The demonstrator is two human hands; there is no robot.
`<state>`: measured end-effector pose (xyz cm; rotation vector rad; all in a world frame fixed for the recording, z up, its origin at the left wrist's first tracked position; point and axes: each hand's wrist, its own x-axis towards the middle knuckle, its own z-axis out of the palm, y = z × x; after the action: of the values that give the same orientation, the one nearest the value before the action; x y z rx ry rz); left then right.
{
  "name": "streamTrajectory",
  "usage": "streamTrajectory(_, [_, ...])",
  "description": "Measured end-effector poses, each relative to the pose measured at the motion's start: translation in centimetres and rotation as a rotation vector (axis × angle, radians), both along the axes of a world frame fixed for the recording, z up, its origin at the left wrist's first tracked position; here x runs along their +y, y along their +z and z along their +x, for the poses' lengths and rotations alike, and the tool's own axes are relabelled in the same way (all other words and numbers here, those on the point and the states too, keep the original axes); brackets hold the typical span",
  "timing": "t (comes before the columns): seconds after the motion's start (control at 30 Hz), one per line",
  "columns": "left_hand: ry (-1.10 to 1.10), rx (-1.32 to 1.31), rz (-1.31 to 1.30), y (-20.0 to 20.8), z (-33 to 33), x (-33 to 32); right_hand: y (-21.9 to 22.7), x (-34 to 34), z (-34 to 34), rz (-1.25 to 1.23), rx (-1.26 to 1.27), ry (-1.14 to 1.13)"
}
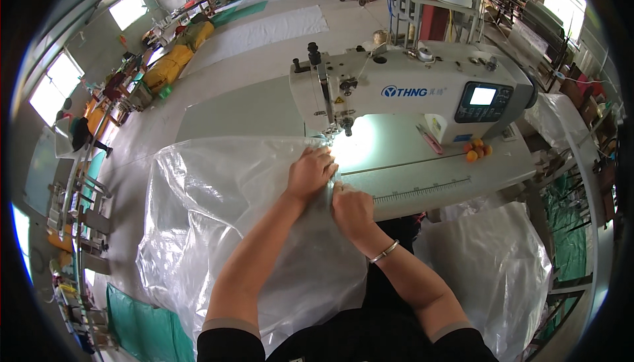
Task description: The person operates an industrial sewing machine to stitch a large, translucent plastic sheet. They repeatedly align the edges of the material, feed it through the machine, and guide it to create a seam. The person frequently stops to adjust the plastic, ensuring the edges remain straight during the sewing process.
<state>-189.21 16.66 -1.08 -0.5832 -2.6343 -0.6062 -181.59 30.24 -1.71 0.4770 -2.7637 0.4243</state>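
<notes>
Plastic sheeting (198,217) underlies the flattened left hand (309,176), curled right hand (353,213) seemingly pinching it.

A white glow beneath the head of the sewing machine (409,88) overexposes its bed (360,141) just beyond my left hand (310,174). Windows (129,12) on both sides admit daylight and burn out to white. Glare streaks the translucent plastic sheet (191,230); my black sleeves (231,347) lose detail. Fisheye distortion bends straight edges toward the dark rim, where the background softens.
</notes>
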Motion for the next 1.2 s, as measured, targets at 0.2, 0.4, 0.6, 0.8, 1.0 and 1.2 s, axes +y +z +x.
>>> streamTrajectory(0.2, [-0.031,0.001,0.039,0.3,-0.7,-0.1,-0.3,0.0,-0.8,-0.013,0.045,0.046])
streamTrajectory(0.4, [0.054,-0.16,-0.074,1.8,-2.2,-1.0,0.5,-0.7,-2.8,-0.124,0.03,0.066])
streamTrajectory(0.6, [-0.072,-0.194,-0.214,3.5,8.7,-0.3,-0.4,1.4,-4.5,-0.294,-0.006,0.053])
streamTrajectory(0.8, [-0.106,-0.494,-0.847,0.6,29.6,-8.6,-0.6,4.3,2.9,-0.874,0.152,0.158])
streamTrajectory(1.0, [0.227,-0.78,-0.574,-4.5,39.1,-16.4,-8.2,7.1,11.4,-1.118,-0.391,0.086])
streamTrajectory(1.2, [0.299,-0.242,0.18,0.7,34.6,-6.5,-9.3,4.6,14.8,-1.452,-0.611,0.083])
